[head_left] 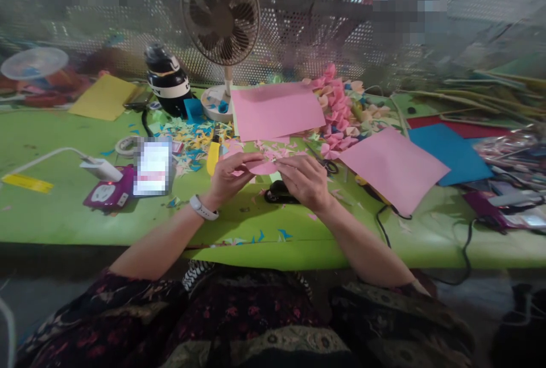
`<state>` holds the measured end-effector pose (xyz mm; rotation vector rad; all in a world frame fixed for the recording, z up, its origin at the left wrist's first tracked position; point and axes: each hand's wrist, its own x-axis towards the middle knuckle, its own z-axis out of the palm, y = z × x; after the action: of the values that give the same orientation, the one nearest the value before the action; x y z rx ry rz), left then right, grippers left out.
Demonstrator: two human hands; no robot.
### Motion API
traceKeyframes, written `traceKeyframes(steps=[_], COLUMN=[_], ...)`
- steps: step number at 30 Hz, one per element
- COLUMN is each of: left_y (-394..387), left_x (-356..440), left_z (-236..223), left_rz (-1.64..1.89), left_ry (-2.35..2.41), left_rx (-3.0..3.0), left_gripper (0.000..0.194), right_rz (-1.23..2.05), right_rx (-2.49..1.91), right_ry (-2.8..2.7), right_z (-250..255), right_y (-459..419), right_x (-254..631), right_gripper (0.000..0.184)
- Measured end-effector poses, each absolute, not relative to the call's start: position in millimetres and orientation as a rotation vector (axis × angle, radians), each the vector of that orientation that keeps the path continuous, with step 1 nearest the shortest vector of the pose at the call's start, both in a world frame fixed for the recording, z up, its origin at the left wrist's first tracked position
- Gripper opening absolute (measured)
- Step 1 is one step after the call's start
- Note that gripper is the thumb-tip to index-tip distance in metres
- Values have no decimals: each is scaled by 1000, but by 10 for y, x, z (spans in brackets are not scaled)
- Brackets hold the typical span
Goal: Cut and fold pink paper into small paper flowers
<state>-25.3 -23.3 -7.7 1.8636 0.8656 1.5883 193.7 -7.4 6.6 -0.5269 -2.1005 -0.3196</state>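
Between my two hands is a small piece of pink paper (263, 168), held over the middle of the green table. My left hand (230, 177), with a white watch on its wrist, pinches the left end of the piece. The fingers of my right hand (303, 179) are closed on its right end. Just below the right hand lies a black stapler (279, 193), partly covered by it. Black-handled scissors (329, 166) rest right of that hand. A yellow cutter (213, 154) lies by my left hand, among paper scraps (187, 140).
A fan (222, 21) stands at the back beside a black bottle (168, 81). Pink sheets (277, 109) lie ahead, near a heap of folded pink paper flowers (336, 106). At left are a lit phone (152, 168) and a purple socket box (108, 191); a blue sheet (450, 154) lies right.
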Motion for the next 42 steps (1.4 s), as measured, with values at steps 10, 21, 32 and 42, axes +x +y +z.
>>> traceKeyframes(steps=[10,21,32,42], left_y=[-263,-265,-266,-272], left_x=[-209,-195,-188,-181], left_z=[52,37,35,16], left_rz=[1214,1181,1179,1195], left_ry=[899,892,906,911], left_rx=[1278,1209,1212,1240], left_gripper=[42,42,40,40], right_rz=[479,727,841,879], right_rx=[-701,-815,-854,-872], right_ry=[-2024,-1953,-1916,-1932], right_z=[121,151,199,232], right_y=[-162,-149,-157,-177], right_x=[1829,1840,1848,1842], right_gripper=[15,14,14,14])
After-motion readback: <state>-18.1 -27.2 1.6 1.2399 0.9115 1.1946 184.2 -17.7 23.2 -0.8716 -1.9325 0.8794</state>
